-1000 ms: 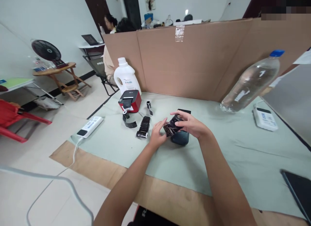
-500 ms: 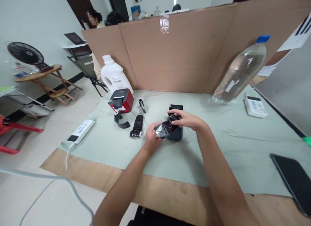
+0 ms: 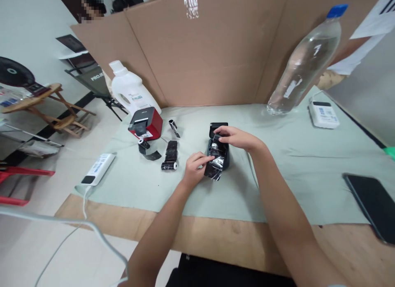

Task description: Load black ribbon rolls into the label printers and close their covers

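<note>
As the right hand (image 3: pixel 237 137) pinches the film (image 3: pixel 218 163) at mid-frame, the left hand (image 3: pixel 194 169) lays a finger on it, gripping or not I can't tell. Beneath sits the device (image 3: pixel 227 158); lining-up, I'd judge, next needing level handling.

The film strip (image 3: pixel 218 161) is glossy black, the device (image 3: pixel 227 159) beneath it dark blue-black. The printer (image 3: pixel 152 124) is red and black. The jug (image 3: pixel 133 89) is white, the cloth (image 3: pixel 308 171) pale grey-green, the cardboard (image 3: pixel 210 56) plain brown, the bottle cap (image 3: pixel 337 11) blue.
</note>
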### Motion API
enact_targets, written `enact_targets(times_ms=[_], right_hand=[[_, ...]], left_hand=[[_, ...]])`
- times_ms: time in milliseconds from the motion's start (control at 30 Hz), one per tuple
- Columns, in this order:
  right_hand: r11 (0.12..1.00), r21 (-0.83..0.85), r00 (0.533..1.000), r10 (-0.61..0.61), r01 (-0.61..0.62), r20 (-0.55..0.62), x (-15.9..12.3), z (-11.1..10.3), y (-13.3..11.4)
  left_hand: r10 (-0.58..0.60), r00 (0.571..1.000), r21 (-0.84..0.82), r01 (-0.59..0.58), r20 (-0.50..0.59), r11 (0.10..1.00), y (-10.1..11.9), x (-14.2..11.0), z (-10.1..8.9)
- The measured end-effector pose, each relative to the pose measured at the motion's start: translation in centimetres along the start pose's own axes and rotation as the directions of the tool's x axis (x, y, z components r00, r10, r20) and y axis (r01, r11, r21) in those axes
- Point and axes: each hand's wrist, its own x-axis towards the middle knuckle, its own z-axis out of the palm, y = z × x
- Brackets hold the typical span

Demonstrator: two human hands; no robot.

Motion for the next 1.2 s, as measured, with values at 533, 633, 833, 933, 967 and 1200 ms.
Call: enact_targets(times_ms=[533, 633, 833, 933, 967, 1200], right_hand=[[0.773, -0.634, 0.997, -0.020, -0.035, -0.079, 2.1, 3.7, 1.2], [0.700, -0.711, 0.987, -0.068, -0.059, -0.149, 1.4, 3.8, 0.5], [0.773, -0.633, 0.883, -0.268, -0.041, -0.385, 0.6, 2.3, -1.2], [0.793, -0.604, 0.848, -0.262, -0.083, -0.460, 1.3, 1.6, -0.3], [0.810, -0.582, 0.859, -0.247, -0.072, -0.449, 1.5, 1.4, 0.1], [0.889, -0.456, 0.994, -0.016, -0.036, -0.109, 0.2, 0.5, 0.2]], left_hand=[[0.076, 0.994, 0.223, -0.091, 0.078, 0.971, -0.4, 0.1, 0.3], [0.070, 0.994, 0.223, -0.087, 0.084, 0.971, -0.5, 0.0, 0.4], [0.107, 0.987, 0.220, -0.132, 0.122, 0.967, -0.4, 0.1, 0.5], [0.116, 0.984, 0.201, -0.142, 0.137, 0.969, -0.2, 0.2, 0.3], [0.115, 0.983, 0.191, -0.141, 0.144, 0.971, -0.2, 0.2, 0.3], [0.094, 0.978, 0.106, -0.115, 0.187, 0.988, 0.3, 0.3, -0.1]])
